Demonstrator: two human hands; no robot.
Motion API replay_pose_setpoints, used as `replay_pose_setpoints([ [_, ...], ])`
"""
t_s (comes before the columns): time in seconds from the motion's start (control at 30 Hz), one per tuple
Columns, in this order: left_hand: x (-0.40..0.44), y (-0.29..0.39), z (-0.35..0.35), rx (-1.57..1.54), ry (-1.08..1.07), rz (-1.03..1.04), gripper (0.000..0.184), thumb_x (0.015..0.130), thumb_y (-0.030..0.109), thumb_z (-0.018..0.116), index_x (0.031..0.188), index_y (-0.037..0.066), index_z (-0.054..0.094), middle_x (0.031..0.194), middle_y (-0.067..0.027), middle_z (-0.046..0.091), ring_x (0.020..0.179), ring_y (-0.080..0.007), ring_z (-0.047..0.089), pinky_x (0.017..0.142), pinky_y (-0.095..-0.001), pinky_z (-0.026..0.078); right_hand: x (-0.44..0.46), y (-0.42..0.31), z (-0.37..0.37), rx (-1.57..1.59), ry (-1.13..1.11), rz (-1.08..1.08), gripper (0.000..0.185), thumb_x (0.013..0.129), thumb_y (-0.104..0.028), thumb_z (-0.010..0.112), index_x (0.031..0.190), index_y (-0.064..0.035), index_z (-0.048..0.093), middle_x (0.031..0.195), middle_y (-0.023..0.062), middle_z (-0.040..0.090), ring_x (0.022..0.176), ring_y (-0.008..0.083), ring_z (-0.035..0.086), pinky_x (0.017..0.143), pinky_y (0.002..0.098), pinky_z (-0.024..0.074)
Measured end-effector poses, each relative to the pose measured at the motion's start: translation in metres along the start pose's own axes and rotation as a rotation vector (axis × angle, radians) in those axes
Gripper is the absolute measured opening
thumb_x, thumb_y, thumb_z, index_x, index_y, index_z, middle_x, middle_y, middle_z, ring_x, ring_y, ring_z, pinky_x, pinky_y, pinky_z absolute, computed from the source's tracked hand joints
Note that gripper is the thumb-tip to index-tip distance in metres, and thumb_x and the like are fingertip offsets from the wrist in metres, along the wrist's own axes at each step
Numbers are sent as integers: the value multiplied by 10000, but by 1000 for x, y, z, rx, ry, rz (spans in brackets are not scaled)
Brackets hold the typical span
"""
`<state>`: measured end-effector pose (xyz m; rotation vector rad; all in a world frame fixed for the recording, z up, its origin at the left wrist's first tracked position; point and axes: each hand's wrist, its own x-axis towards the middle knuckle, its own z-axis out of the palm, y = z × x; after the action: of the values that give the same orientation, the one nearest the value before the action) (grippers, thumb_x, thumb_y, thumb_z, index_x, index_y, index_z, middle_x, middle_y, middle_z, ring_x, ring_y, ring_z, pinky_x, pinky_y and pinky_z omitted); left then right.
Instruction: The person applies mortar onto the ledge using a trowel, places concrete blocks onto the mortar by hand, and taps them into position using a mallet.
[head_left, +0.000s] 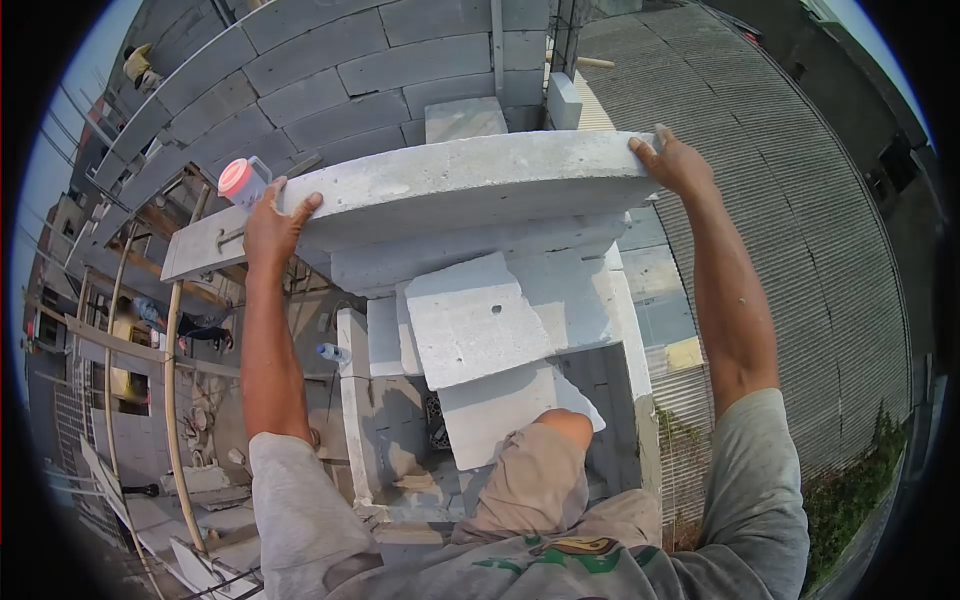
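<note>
A long, pale aerated concrete block (475, 165) stretches across the view in front of me. My left hand (272, 225) grips its left end, thumb on top. At the far right end, my right hand (680, 165) is closed round the corner. Below it runs another course of grey block (480, 250); whether the two touch is hard to tell. Close beside my left hand stands a clear jug with a pink lid (240, 182). A hammer-like tool (229, 238) lies on the plank near that hand.
Cut block pieces (475, 320) lie stacked before my knee. A plastic bottle (333, 353) stands on a ledge at left. Bamboo scaffold poles (172, 400) drop to a lower level, where a person (205, 333) is visible. Corrugated roofing (760, 220) spreads right; another person (140, 68) is far left.
</note>
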<state>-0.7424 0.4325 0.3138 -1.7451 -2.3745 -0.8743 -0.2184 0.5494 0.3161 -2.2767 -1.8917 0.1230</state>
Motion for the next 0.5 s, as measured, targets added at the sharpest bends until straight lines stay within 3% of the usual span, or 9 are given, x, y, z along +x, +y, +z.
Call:
replay_pose_setpoints([
  [0.03, 9, -13, 8, 13, 22, 93, 952, 645, 623, 746, 1330, 20, 474, 1314, -219, 506, 1235, -350, 476, 1013, -440, 378, 0, -4, 1, -25, -2, -11, 898, 804, -750, 426, 1435, -117, 353, 1318, 237, 498, 1264, 360, 451, 1011, 491, 395],
  [0.13, 11, -28, 14, -137, 4, 295, 1012, 616, 603, 763, 1385, 51, 404, 1394, -221, 412, 1295, -363, 392, 1055, -447, 329, -27, -13, 19, -149, 270, -595, 893, 759, -691, 581, 1453, -191, 322, 1375, 227, 425, 1319, 331, 372, 1077, 487, 310],
  [0.23, -6, -16, -11, -20, -71, 495, 1048, 584, 537, 800, 1406, 61, 359, 1397, -213, 392, 1320, -379, 341, 1084, -460, 288, -52, -36, -2, -396, 206, -595, 975, 672, -543, 761, 1454, -182, 305, 1303, 188, 471, 1270, 323, 405, 1114, 487, 235],
  [0.27, -14, -8, -16, 118, -95, 484, 1047, 537, 430, 846, 1400, 83, 365, 1356, -192, 424, 1306, -377, 352, 1100, -458, 269, -50, -36, -10, -307, 173, -627, 994, 583, -388, 852, 1405, -143, 351, 1199, 153, 503, 1200, 296, 445, 1091, 464, 277],
  [0.37, -31, -3, -11, 379, -73, 426, 982, 516, 308, 863, 1360, 108, 402, 1319, -156, 452, 1285, -343, 382, 1100, -459, 266, -45, -18, 15, -284, 176, -789, 860, 620, -349, 826, 1323, -97, 400, 1169, 147, 512, 1162, 279, 474, 1045, 434, 333],
  [0.4, -39, -1, -11, 407, 41, 564, 905, 515, 234, 850, 1305, 101, 429, 1288, -125, 479, 1241, -305, 430, 1074, -472, 288, -55, -16, 15, -295, 187, -767, 806, 618, -318, 818, 1272, -73, 417, 1152, 139, 517, 1129, 266, 499, 998, 405, 373],
  [0.5, -45, -17, -8, 342, -45, 633, 850, 532, 215, 838, 1269, 83, 436, 1262, -94, 501, 1229, -265, 452, 1071, -479, 282, -80, -13, 14, -317, 141, -733, 805, 623, -295, 810, 1287, -74, 410, 1150, 136, 522, 1105, 270, 515, 981, 410, 383],
])
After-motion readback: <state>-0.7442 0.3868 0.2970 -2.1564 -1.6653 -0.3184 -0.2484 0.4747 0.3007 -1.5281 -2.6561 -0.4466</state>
